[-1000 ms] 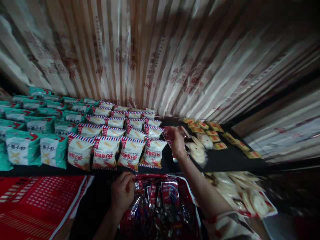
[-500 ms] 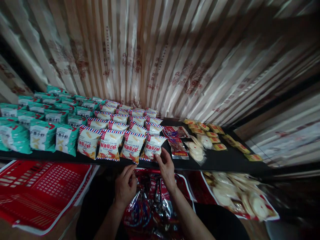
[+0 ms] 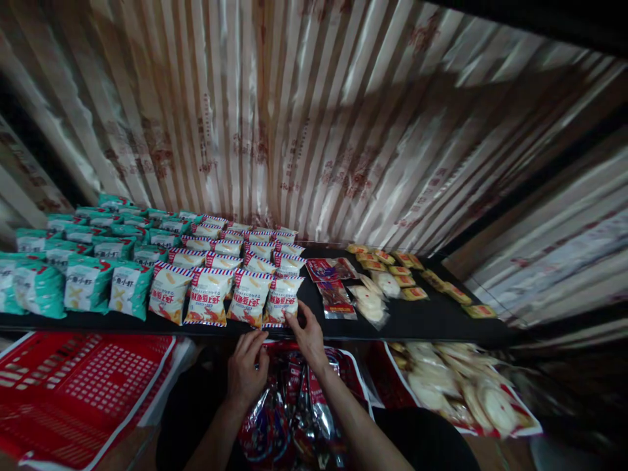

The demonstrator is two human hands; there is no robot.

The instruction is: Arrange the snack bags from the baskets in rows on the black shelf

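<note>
My right hand point(image 3: 309, 335) is at the lower right corner of a white snack bag point(image 3: 283, 297) with red lettering and a striped top edge. Its thumb is on the bag's front and the other fingers bend round the side. That bag stands upright at the right end of the front row on a black shelf point(image 3: 417, 320). Just below the front rows, my left hand point(image 3: 248, 367) rests its bent fingertips at the shelf's front edge, thumb apart, with nothing seen in it.
Teal snack bags point(image 3: 88, 284) stand in rows at left. Flat red packets point(image 3: 336, 297), clear packs of pale slices point(image 3: 370, 302) and small yellow packets point(image 3: 415, 293) lie to the right. Below are a red basket point(image 3: 98, 386), dark red packages point(image 3: 294, 405) and another basket of pale packs point(image 3: 441, 376).
The view has shifted, so the shelf sits slightly lower and further left. My right hand stays at the same end bag, which now stands straighter. My left hand remains at the shelf edge.
</note>
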